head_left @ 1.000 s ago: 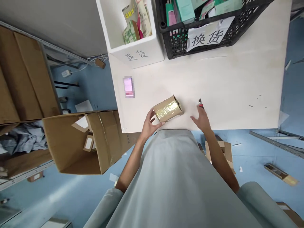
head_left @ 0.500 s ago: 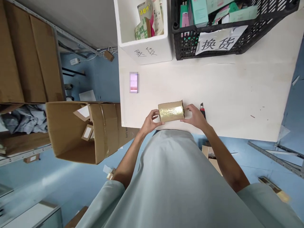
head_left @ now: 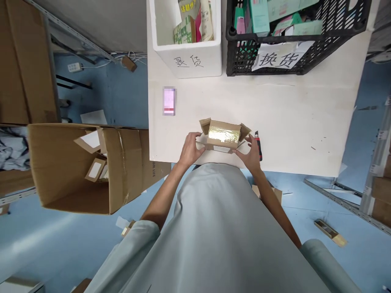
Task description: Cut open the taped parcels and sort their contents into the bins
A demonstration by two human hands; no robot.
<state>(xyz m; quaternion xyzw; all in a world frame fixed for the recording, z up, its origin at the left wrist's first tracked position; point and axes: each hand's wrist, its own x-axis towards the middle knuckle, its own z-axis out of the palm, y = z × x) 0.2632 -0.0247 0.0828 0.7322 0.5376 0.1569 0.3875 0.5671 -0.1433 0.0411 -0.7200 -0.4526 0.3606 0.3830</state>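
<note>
A small brown cardboard box with shiny clear tape across its top lies at the table's near edge. Flaps stand out from both of its ends, and a white label shows on its near side. At the left end, my left hand grips the box by the flaps, thumb in front and fingers behind. My right hand has its thumb on the near right corner and its fingers on the right end flaps. A red and black utility knife lies just right of my right hand.
On the white table are a phone, a white foam bin with packets, and a black plastic crate with green boxes. A large open carton with small boxes inside stands left of the table.
The box's end flaps have swung outward at both ends, and its labelled near side now shows. My hands have shifted along with the flaps. The camera view has moved slightly.
</note>
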